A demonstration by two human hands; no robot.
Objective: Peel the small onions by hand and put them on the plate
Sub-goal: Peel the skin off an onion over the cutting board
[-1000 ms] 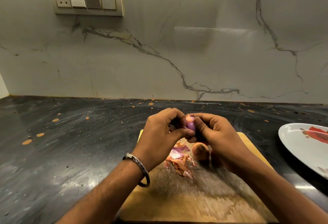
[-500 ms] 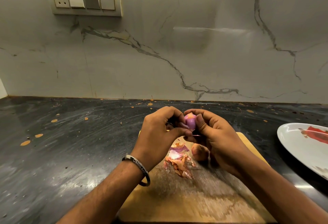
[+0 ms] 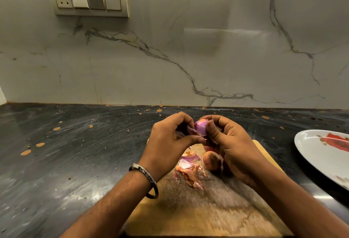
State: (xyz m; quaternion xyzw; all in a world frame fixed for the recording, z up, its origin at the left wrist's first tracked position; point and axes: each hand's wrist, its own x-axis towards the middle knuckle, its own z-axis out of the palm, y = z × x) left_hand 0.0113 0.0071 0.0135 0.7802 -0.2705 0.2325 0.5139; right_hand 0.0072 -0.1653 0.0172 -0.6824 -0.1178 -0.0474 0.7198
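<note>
A small purple onion (image 3: 201,126) is held above the wooden cutting board (image 3: 207,209). My right hand (image 3: 230,143) grips it between thumb and fingers. My left hand (image 3: 170,143) pinches a strip of its skin (image 3: 191,130) at the onion's left side. An unpeeled brownish onion (image 3: 211,160) lies on the board just under my right hand. A heap of peeled skins (image 3: 190,171) sits on the board to its left. The white plate (image 3: 321,158) with a red pattern lies at the right edge, with no onion visible on the part in view.
The board lies on a dark stone counter (image 3: 75,162) flecked with orange spots. A marble wall with a switch panel (image 3: 88,0) rises behind it. The plate is partly cut off by the frame's right edge.
Both hands have lifted slightly and drawn a little apart. More of the purple onion shows, and a strip of skin has come away on its left side.
</note>
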